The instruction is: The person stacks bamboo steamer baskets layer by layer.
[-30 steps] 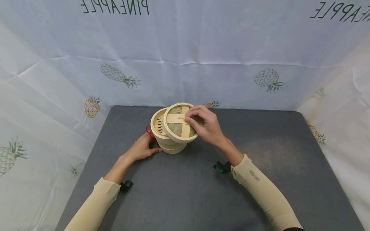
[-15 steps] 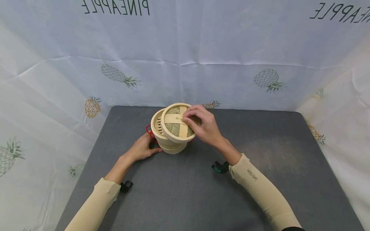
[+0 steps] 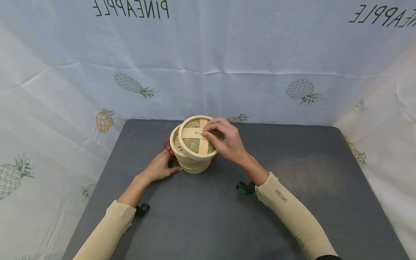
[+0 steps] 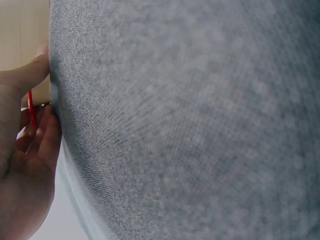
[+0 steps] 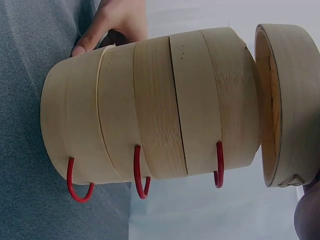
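A bamboo steamer stack (image 3: 194, 167) of several round tiers stands upright on the table. In the right wrist view its tiers (image 5: 155, 110) lie sideways across the picture, with red handles (image 5: 220, 165) along one side. My right hand (image 3: 229, 141) pinches the small loop on top of the steamer lid (image 3: 191, 145), which is tilted above the top tier and offset to the right. The right wrist view shows a gap between lid (image 5: 300, 100) and stack. Low on the stack's left side, my left hand (image 3: 159, 167) holds the bottom tier, thumb in front, other fingers partly hidden behind.
The dark grey table (image 3: 208, 216) extends around the stack on all sides. A white cloth (image 3: 227, 43) printed with pineapples hangs just beyond its back edge and at both sides. Black wrist mounts (image 3: 245, 188) show near both cuffs.
My right hand has moved the lid left, so it covers more of the top tier and hides most of its slots. The left hand and the stack have stayed in place.
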{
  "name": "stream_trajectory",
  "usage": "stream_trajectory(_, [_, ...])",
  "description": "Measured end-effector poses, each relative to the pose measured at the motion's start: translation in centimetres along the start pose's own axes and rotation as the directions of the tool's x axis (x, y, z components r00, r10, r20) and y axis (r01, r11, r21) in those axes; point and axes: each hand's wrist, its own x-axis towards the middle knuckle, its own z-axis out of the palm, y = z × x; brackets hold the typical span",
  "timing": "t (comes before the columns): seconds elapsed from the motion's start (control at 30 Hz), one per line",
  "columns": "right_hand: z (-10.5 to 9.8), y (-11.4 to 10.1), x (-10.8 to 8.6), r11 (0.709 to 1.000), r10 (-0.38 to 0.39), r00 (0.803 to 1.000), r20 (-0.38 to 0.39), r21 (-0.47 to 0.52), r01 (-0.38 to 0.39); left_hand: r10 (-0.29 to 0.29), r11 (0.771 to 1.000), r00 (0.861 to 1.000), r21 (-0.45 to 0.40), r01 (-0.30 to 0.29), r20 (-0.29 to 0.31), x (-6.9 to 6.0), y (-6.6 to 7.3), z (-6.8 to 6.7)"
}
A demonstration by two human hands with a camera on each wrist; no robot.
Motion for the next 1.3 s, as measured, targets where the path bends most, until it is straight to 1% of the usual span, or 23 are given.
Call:
stream_trajectory(0.03, [0.1, 0.0, 0.1, 1.0, -0.002, 1.0, 0.002, -0.001, 0.002, 0.013, 1.0, 1.0, 0.001, -0.013, -0.011, 0.0, -0.4, 0.2])
stream_trajectory(0.13, [0.2, -0.1, 0.3, 1.0, -0.004, 1.0, 0.005, 0.001, 0.004, 0.006, 1.0, 1.0, -0.005, -0.006, -0.01, 0.0, -0.4, 0.2])
stream_trajectory(0.17, [0.3, -0.1, 0.3, 1.0, -0.004, 1.0, 0.005, 0.001, 0.004, -0.015, 1.0, 1.0, -0.003, 0.015, 0.005, 0.0, 0.0, 0.0])
stream_trajectory(0.23, [0.4, -0.1, 0.4, 1.0, -0.004, 1.0, 0.003, 0.001, 0.004, -0.034, 0.999, 0.999, -0.01, 0.035, 0.025, 0.1, 0.2, -0.1])
stream_trajectory(0.27, [0.4, -0.1, 0.5, 1.0, -0.004, 1.0, 0.001, 0.003, 0.004, -0.05, 0.999, 0.998, -0.009, 0.051, 0.041, 0.1, 0.6, -0.3])
stream_trajectory(0.33, [0.5, -0.1, 0.6, 1.0, -0.007, 1.0, -0.001, 0.006, 0.007, -0.066, 0.998, 0.996, -0.004, 0.066, 0.056, 0.1, 0.8, -0.4])
stream_trajectory(0.47, [0.8, -0.2, 0.8, 1.0, -0.015, 1.0, 0.0, 0.008, 0.015, -0.087, 0.996, 0.994, 0.01, 0.086, 0.068, 0.1, 1.0, -0.5])
stream_trajectory(0.6, [1.2, -0.1, 1.1, 1.0, -0.019, 1.0, 0.014, -0.001, 0.019, -0.095, 0.995, 0.992, 0.0, 0.095, 0.079, 0.1, 1.0, -0.5])
stream_trajectory(0.87, [1.8, -0.1, 1.5, 1.0, -0.018, 0.999, 0.033, -0.015, 0.018, -0.096, 0.995, 0.992, -0.002, 0.097, 0.081, 0.0, 1.2, -0.6])
stream_trajectory(0.97, [1.9, -0.1, 1.7, 1.0, -0.015, 0.999, 0.042, -0.017, 0.015, -0.072, 0.997, 0.995, -0.009, 0.073, 0.063, -0.1, 1.0, -0.5])
stream_trajectory(1.0, [1.9, -0.1, 1.7, 1.0, -0.015, 0.999, 0.045, -0.019, 0.015, -0.05, 0.999, 0.998, -0.013, 0.05, 0.047, -0.1, 0.3, -0.2])
stream_trajectory(1.03, [2.0, -0.1, 1.8, 1.0, -0.015, 0.999, 0.047, -0.02, 0.016, -0.031, 0.999, 0.999, -0.021, 0.032, 0.034, -0.1, 0.1, -0.1])
stream_trajectory(1.07, [2.0, -0.1, 1.9, 1.0, -0.014, 0.999, 0.05, -0.022, 0.015, -0.004, 1.0, 1.0, -0.029, 0.004, 0.021, -0.2, -0.7, 0.3])
stream_trajectory(1.13, [2.1, -0.1, 2.0, 0.999, -0.015, 0.998, 0.056, -0.027, 0.016, 0.032, 0.999, 0.999, -0.042, -0.032, -0.002, -0.2, -1.2, 0.5])
stream_trajectory(1.2, [2.2, 0.1, 2.1, 0.999, -0.017, 0.998, 0.063, -0.035, 0.02, 0.052, 0.998, 0.999, -0.044, -0.053, -0.013, -0.2, -1.8, 0.8])
stream_trajectory(1.27, [2.4, 0.1, 2.1, 0.999, -0.021, 0.997, 0.07, -0.046, 0.024, 0.049, 0.998, 0.999, -0.037, -0.049, -0.011, -0.2, -1.7, 0.7])
stream_trajectory(1.3, [2.4, 0.2, 2.2, 0.998, -0.022, 0.997, 0.074, -0.051, 0.026, 0.035, 0.999, 0.999, -0.03, -0.035, -0.008, -0.2, -1.1, 0.4])
